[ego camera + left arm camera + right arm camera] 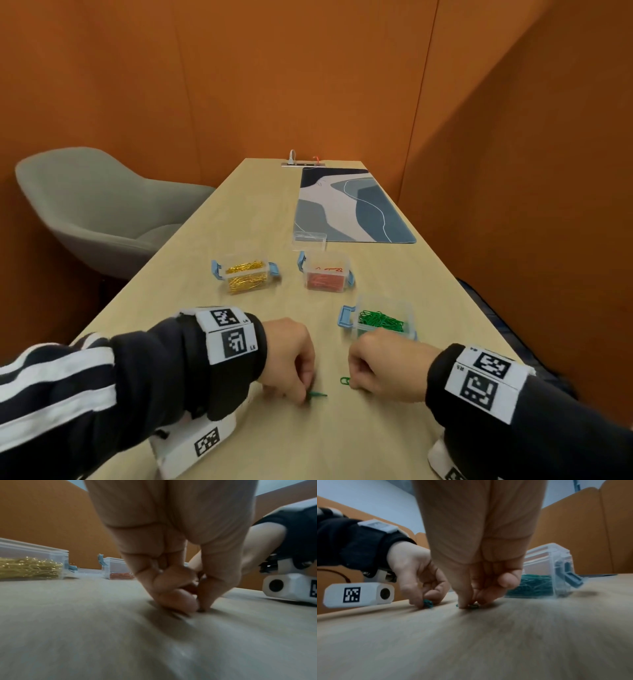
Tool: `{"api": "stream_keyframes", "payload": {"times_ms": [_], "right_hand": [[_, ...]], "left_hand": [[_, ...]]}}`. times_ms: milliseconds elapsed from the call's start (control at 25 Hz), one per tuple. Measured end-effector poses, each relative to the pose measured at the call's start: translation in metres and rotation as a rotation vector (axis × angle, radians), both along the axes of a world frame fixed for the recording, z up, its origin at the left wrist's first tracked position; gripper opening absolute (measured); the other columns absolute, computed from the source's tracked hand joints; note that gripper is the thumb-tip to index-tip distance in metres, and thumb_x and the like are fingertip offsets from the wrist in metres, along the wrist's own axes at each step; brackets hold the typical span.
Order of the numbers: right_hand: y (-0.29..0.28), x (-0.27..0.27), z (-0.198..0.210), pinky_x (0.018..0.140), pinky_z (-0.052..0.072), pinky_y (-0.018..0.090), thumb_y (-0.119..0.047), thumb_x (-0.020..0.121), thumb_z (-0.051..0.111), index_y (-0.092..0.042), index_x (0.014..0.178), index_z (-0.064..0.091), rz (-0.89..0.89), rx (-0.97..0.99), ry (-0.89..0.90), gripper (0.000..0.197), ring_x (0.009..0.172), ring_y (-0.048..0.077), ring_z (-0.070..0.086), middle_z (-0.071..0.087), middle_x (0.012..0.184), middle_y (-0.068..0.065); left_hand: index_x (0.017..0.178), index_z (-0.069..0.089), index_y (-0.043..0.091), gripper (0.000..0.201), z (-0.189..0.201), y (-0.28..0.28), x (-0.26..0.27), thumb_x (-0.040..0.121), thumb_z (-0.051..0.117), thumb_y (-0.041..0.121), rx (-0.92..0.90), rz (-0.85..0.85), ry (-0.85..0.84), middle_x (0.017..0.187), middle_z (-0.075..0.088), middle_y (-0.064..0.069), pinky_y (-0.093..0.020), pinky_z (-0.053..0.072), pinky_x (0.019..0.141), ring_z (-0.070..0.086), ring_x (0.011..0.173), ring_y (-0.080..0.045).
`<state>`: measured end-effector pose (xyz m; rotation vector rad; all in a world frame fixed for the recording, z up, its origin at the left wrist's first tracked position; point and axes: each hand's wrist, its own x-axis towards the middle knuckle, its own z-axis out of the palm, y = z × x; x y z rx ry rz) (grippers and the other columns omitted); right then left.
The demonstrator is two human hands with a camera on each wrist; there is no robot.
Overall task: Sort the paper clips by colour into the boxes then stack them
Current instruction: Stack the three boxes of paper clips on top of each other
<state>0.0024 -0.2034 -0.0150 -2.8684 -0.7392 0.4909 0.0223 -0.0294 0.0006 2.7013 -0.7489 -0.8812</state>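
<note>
Both hands are down on the wooden table (pixel 260 438) near its front edge. My left hand (pixel 301 394) pinches a green paper clip (pixel 317 395) against the table; the same clip (pixel 428 603) shows under its fingertips in the right wrist view. A little to the right, my right hand (pixel 352 383) pinches another green clip (pixel 345 381), also seen as the green clip (pixel 471 606) at its fingertips. Just behind the right hand stands the clear box of green clips (pixel 380 320). Further back are the box of gold clips (pixel 245 272) and the box of red clips (pixel 325 274).
A clear lid or empty box (pixel 309 240) lies behind the red box, at the edge of a blue patterned mat (pixel 352 205). A grey chair (pixel 99 212) stands left of the table. Orange walls close in on all sides.
</note>
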Motion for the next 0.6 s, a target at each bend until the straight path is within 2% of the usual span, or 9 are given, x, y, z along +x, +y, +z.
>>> {"api": "stream_keyframes", "payload": {"times_ms": [40, 120, 200, 280, 360, 400, 480, 520, 600], "right_hand": [[-0.002, -0.002, 0.001, 0.066, 0.045, 0.023, -0.019, 0.089, 0.055, -0.011, 0.082, 0.064, 0.012, -0.007, 0.001, 0.013, 0.07, 0.014, 0.052, 0.065, 0.081, 0.004], [-0.007, -0.006, 0.009, 0.055, 0.036, 0.015, -0.019, 0.085, 0.055, -0.022, 0.065, 0.049, 0.015, 0.045, -0.059, 0.021, 0.058, 0.008, 0.045, 0.05, 0.065, -0.007], [-0.02, 0.001, 0.026, 0.054, 0.033, 0.014, -0.02, 0.083, 0.056, -0.027, 0.062, 0.041, -0.063, 0.198, -0.213, 0.027, 0.057, 0.005, 0.041, 0.045, 0.065, -0.009], [-0.032, 0.011, 0.041, 0.055, 0.034, 0.013, -0.024, 0.086, 0.058, -0.027, 0.067, 0.046, -0.154, 0.276, -0.319, 0.022, 0.06, 0.004, 0.044, 0.05, 0.07, -0.008], [-0.042, 0.019, 0.042, 0.059, 0.035, 0.011, -0.036, 0.087, 0.06, -0.026, 0.085, 0.056, -0.219, 0.229, -0.317, 0.011, 0.069, 0.003, 0.047, 0.053, 0.082, -0.009], [-0.046, 0.021, 0.038, 0.065, 0.037, 0.011, -0.044, 0.085, 0.061, -0.025, 0.101, 0.058, -0.26, 0.193, -0.279, 0.025, 0.079, 0.004, 0.049, 0.054, 0.093, -0.008], [-0.054, 0.023, 0.03, 0.087, 0.043, 0.02, -0.055, 0.077, 0.063, -0.023, 0.129, 0.047, -0.333, 0.179, -0.183, 0.063, 0.106, 0.009, 0.049, 0.049, 0.12, -0.006], [-0.056, 0.023, 0.028, 0.096, 0.041, 0.024, -0.056, 0.074, 0.066, -0.023, 0.136, 0.04, -0.346, 0.189, -0.148, 0.075, 0.116, 0.01, 0.046, 0.046, 0.13, -0.005], [-0.057, 0.023, 0.025, 0.102, 0.038, 0.025, -0.052, 0.071, 0.071, -0.022, 0.141, 0.034, -0.355, 0.231, -0.08, 0.085, 0.124, 0.011, 0.044, 0.044, 0.139, -0.004]], "left_hand": [[0.081, 0.069, 0.016, 0.004, 0.003, -0.003, 0.001, 0.078, 0.068, 0.014, -0.036, 0.033, 0.033, 0.061, 0.059, 0.007, -0.009, 0.045, 0.051, 0.053, 0.048, -0.001], [0.07, 0.064, 0.017, 0.011, 0.013, -0.011, 0.014, 0.076, 0.067, 0.009, -0.189, 0.14, 0.017, 0.057, 0.061, 0.001, -0.012, 0.045, 0.048, 0.053, 0.042, -0.003], [0.062, 0.062, 0.017, 0.015, 0.024, -0.026, 0.032, 0.073, 0.067, 0.008, -0.348, 0.22, -0.121, 0.052, 0.061, 0.0, -0.016, 0.044, 0.047, 0.05, 0.038, -0.005], [0.063, 0.064, 0.019, 0.013, 0.033, -0.044, 0.046, 0.073, 0.069, 0.012, -0.345, 0.157, -0.255, 0.053, 0.059, 0.004, -0.015, 0.043, 0.049, 0.048, 0.039, -0.001], [0.077, 0.071, 0.02, 0.004, 0.036, -0.059, 0.059, 0.074, 0.073, 0.02, -0.259, 0.032, -0.34, 0.062, 0.059, 0.01, -0.014, 0.043, 0.057, 0.052, 0.05, 0.002], [0.087, 0.072, 0.02, 0.014, 0.037, -0.064, 0.07, 0.074, 0.075, 0.024, -0.215, 0.017, -0.372, 0.071, 0.061, 0.011, -0.017, 0.044, 0.063, 0.054, 0.06, 0.001], [0.108, 0.066, 0.02, 0.036, 0.04, -0.065, 0.092, 0.074, 0.075, 0.024, -0.127, 0.063, -0.456, 0.098, 0.062, 0.004, -0.023, 0.045, 0.073, 0.056, 0.083, -0.01], [0.12, 0.059, 0.019, 0.049, 0.039, -0.062, 0.105, 0.073, 0.075, 0.024, -0.057, 0.079, -0.519, 0.114, 0.058, 0.0, -0.026, 0.045, 0.081, 0.056, 0.096, -0.015], [0.137, 0.04, 0.016, 0.081, 0.03, -0.053, 0.126, 0.068, 0.079, 0.032, 0.118, 0.104, -0.559, 0.137, 0.046, -0.005, -0.034, 0.041, 0.1, 0.048, 0.121, -0.025]]}}
